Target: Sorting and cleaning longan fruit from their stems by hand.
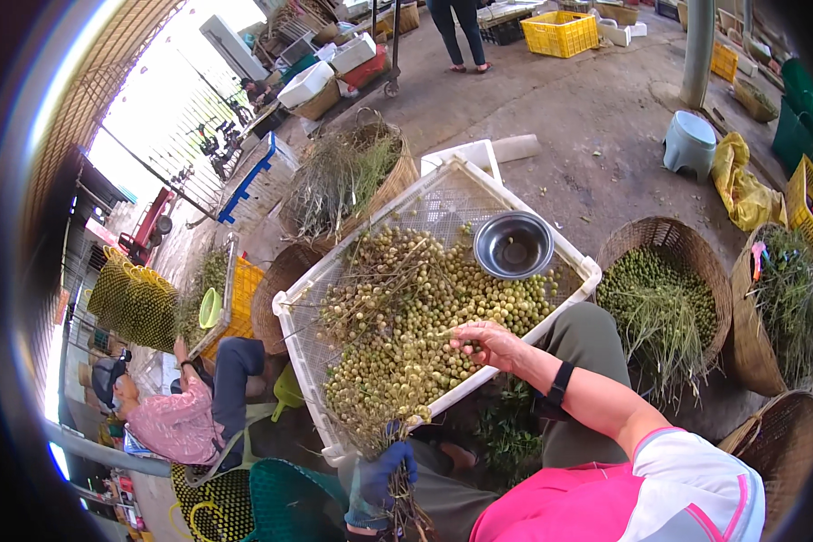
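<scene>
- Location: the fruit (465, 294), pale yellow-brown and round, covers the middle of the frame, loose and on twigs, inside a white mesh tray (307, 387).
- Risk, spillage: fruit lies close to the tray's lower right side; a hard sweep of the forearm could, in my judgement, roll some over the rim.
- Risk, snagging: the twigs tangle toward the lower left of the tray. A sharp pull on the stem bundle (410, 517) could drag attached fruit out or snap stems.
- Risk, bowl: the metal bowl (513, 267) sits within the tray at its upper right, beside the fruit; a knock or shifting fruit could tip it. Its contents are too small to identify.
- Left hand (390, 474): blue-covered, lower centre of the frame, closed around the stem bundle, with stems showing above and below the grip.
- Right hand (492, 345): bare, just right of centre, over the fruit. The forearm slants in from the lower right, a dark band (560, 383) at the wrist. Fingers are bent, tips near each other; whether they clamp anything, I cannot tell.
- Adjacent: 1 wicker basket (682, 239) of greener fruit and stalks, right of the tray.
</scene>
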`<control>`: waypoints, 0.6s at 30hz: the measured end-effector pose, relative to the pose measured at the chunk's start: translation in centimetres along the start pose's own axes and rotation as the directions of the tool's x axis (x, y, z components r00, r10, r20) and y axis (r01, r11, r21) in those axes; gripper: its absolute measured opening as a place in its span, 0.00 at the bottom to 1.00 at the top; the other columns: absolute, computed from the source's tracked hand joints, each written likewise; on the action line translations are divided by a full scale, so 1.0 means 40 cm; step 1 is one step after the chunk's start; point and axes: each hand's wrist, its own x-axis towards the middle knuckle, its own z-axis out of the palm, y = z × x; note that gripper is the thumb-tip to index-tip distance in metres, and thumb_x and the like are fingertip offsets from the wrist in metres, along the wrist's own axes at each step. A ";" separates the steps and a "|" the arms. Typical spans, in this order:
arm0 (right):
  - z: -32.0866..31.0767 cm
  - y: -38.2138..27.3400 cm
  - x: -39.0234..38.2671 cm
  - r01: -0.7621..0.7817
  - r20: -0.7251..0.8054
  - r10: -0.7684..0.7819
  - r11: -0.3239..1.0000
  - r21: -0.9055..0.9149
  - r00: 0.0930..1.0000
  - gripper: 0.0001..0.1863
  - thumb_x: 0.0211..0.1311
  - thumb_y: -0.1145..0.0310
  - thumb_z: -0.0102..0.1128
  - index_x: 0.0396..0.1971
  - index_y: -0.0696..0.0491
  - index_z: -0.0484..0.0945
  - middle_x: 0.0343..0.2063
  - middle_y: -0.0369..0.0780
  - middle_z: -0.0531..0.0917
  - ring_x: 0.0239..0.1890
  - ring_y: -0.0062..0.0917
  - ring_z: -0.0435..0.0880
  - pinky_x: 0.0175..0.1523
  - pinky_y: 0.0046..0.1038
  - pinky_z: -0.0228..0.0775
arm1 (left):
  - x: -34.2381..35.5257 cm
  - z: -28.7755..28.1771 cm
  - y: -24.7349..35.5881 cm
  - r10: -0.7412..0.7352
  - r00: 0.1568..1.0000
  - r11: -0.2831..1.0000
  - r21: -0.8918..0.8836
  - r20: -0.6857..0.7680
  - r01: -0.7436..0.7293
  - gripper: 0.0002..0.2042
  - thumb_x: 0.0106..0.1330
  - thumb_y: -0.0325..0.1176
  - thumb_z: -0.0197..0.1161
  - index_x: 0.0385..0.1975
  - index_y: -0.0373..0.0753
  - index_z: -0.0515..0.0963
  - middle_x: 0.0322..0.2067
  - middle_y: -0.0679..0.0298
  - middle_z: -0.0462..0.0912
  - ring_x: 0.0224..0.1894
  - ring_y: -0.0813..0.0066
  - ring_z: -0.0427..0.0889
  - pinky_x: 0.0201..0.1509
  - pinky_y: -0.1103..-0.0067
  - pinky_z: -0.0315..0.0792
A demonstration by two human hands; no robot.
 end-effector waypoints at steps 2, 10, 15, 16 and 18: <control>0.023 -0.014 -0.009 -0.016 -0.080 0.018 1.000 0.020 0.997 0.08 0.60 0.71 0.54 0.38 0.57 0.74 0.31 0.37 0.81 0.21 0.09 0.75 0.19 0.09 0.66 | -0.001 0.004 0.001 -0.003 1.000 1.000 0.023 -0.021 0.004 0.08 0.58 0.33 0.63 0.29 0.37 0.74 0.18 0.63 0.75 0.17 0.76 0.75 0.18 0.82 0.70; -0.006 -0.039 0.002 0.069 -0.182 -0.089 0.991 -0.114 0.979 0.12 0.56 0.72 0.60 0.40 0.58 0.77 0.27 0.34 0.81 0.21 0.10 0.75 0.21 0.12 0.68 | 0.027 0.023 -0.018 0.056 0.998 0.995 -0.077 -0.015 -0.057 0.06 0.58 0.33 0.61 0.29 0.38 0.73 0.14 0.66 0.72 0.14 0.78 0.73 0.14 0.84 0.67; -0.022 -0.031 0.022 0.289 -0.262 -0.417 0.864 -0.413 0.871 0.07 0.53 0.72 0.63 0.33 0.55 0.80 0.23 0.32 0.81 0.20 0.11 0.74 0.22 0.15 0.69 | 0.043 0.025 -0.038 0.039 0.999 0.995 -0.097 0.010 -0.038 0.07 0.57 0.32 0.62 0.28 0.38 0.73 0.13 0.65 0.71 0.14 0.77 0.72 0.15 0.83 0.67; -0.023 -0.042 0.019 0.292 -0.280 -0.404 0.883 -0.367 0.871 0.08 0.54 0.72 0.62 0.34 0.56 0.79 0.25 0.33 0.81 0.20 0.11 0.74 0.22 0.15 0.69 | 0.043 0.026 -0.038 0.015 1.000 0.990 -0.138 0.017 -0.013 0.07 0.57 0.33 0.62 0.27 0.38 0.73 0.13 0.65 0.71 0.14 0.77 0.72 0.15 0.82 0.67; -0.054 -0.061 0.012 0.274 -0.296 -0.286 0.958 -0.082 0.911 0.10 0.55 0.72 0.60 0.37 0.56 0.77 0.26 0.34 0.81 0.20 0.11 0.73 0.22 0.15 0.69 | 0.045 0.026 -0.039 0.052 0.998 0.990 -0.134 0.026 -0.048 0.07 0.57 0.33 0.62 0.26 0.38 0.73 0.13 0.65 0.72 0.14 0.77 0.72 0.15 0.82 0.67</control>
